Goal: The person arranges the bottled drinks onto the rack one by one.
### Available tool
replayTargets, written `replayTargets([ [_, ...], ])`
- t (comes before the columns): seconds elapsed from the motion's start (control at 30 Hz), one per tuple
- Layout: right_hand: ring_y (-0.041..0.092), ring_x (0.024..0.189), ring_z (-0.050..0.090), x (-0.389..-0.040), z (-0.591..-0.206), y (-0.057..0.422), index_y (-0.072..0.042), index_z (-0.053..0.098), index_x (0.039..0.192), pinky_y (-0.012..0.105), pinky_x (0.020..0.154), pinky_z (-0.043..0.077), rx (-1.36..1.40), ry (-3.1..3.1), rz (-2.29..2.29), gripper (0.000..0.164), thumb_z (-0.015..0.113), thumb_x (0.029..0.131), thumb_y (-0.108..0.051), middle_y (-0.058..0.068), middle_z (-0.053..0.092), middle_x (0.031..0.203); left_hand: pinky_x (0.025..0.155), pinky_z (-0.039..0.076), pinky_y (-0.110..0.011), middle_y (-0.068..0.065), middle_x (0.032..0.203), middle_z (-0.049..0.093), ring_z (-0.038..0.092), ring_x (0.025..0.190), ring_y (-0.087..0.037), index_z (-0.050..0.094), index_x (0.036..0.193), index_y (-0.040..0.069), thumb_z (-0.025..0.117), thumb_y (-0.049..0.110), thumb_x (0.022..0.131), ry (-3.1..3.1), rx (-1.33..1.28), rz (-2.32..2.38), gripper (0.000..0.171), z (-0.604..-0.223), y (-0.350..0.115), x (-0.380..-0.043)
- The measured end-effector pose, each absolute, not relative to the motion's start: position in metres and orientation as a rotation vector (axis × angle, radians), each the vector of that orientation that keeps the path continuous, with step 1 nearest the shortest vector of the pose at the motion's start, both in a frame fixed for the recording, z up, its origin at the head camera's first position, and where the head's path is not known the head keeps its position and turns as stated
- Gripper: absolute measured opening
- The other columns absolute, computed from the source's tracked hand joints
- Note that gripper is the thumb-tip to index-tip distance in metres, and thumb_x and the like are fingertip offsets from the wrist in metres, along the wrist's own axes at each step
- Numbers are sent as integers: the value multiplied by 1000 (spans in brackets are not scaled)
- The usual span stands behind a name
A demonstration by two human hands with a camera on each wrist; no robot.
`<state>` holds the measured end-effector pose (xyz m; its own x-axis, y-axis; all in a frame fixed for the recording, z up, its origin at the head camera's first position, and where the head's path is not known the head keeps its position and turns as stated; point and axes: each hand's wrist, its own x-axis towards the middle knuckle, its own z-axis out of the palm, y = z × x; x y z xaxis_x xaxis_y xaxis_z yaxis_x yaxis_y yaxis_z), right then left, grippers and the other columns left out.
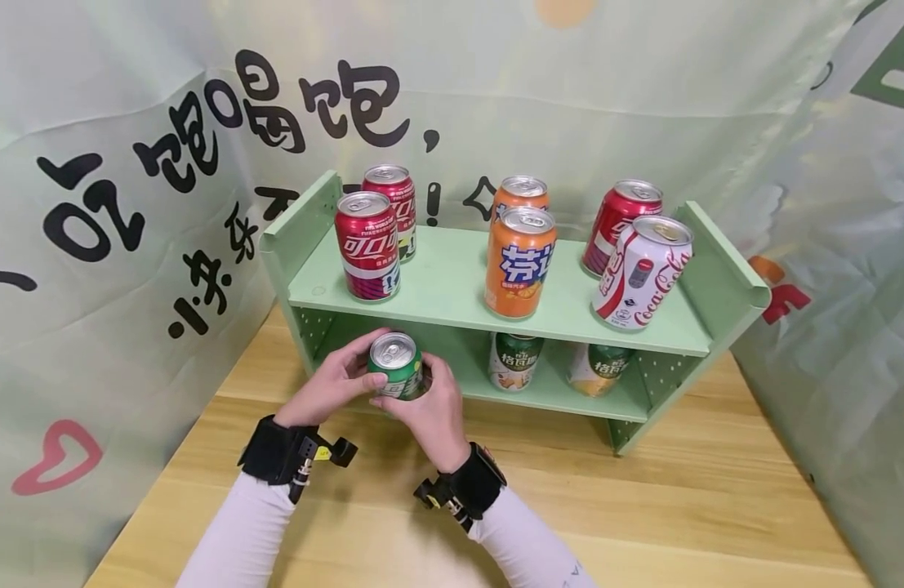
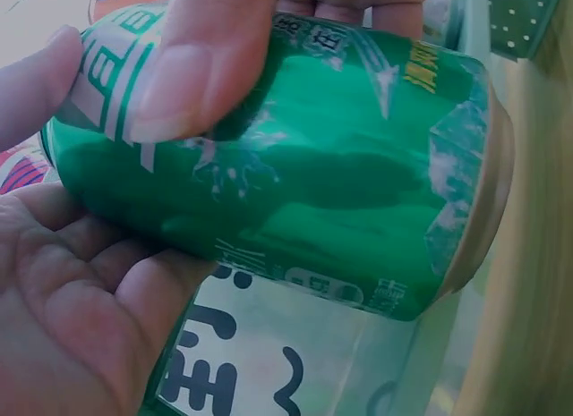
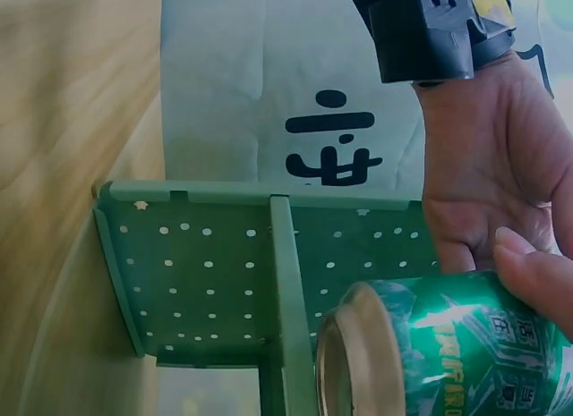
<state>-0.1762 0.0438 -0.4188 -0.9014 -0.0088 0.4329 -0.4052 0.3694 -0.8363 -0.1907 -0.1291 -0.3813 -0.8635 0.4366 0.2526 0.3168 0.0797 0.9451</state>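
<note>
Both hands hold a green soda can point(image 1: 398, 380) with a silver top, upright at the front of the lower left shelf. My left hand point(image 1: 339, 377) grips its left side, the thumb across the front near the top. From the right, my right hand point(image 1: 434, 412) curls round it, its thumb low on the front. In the left wrist view the can point(image 2: 349, 183) fills the middle, with white lettering and ice pictures on its side. The right wrist view shows the bottom rim of the can point(image 3: 372, 353) beside the shelf board.
A light green two-tier shelf point(image 1: 452, 282) stands on the wooden table point(image 1: 643, 498). Its top tier carries red cans point(image 1: 367, 249), orange cans point(image 1: 520, 265) and a white can point(image 1: 643, 273). Green-and-white cans point(image 1: 515, 362) stand below. Printed cloth point(image 1: 459, 106) hangs behind.
</note>
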Motion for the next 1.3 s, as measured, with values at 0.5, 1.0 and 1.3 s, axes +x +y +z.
replayTargets([
  [0.5,19,94,61,-205,-421,32,-7,55,118,34,79,53,318,-2278,1463,74,88,60,-39,7,62,107,97,44,-20,-21,138,44,49,121,-18,35,142,-2,71,10,83,2282,462,2047,70,-389,-119,-219],
  [1.0,22,101,58,-230,-417,35,-7,48,128,33,86,52,376,-2228,1481,82,88,62,-33,11,58,114,93,47,-23,-17,133,53,51,120,-22,46,134,2,71,13,84,2335,335,2170,58,-391,-103,-240],
  [1.3,23,115,55,-214,-419,44,-4,49,131,33,97,48,400,-2189,1497,78,84,68,-35,13,57,124,107,38,-41,-21,145,39,41,132,-32,36,143,0,67,26,89,2617,250,2039,68,-394,-105,-206],
])
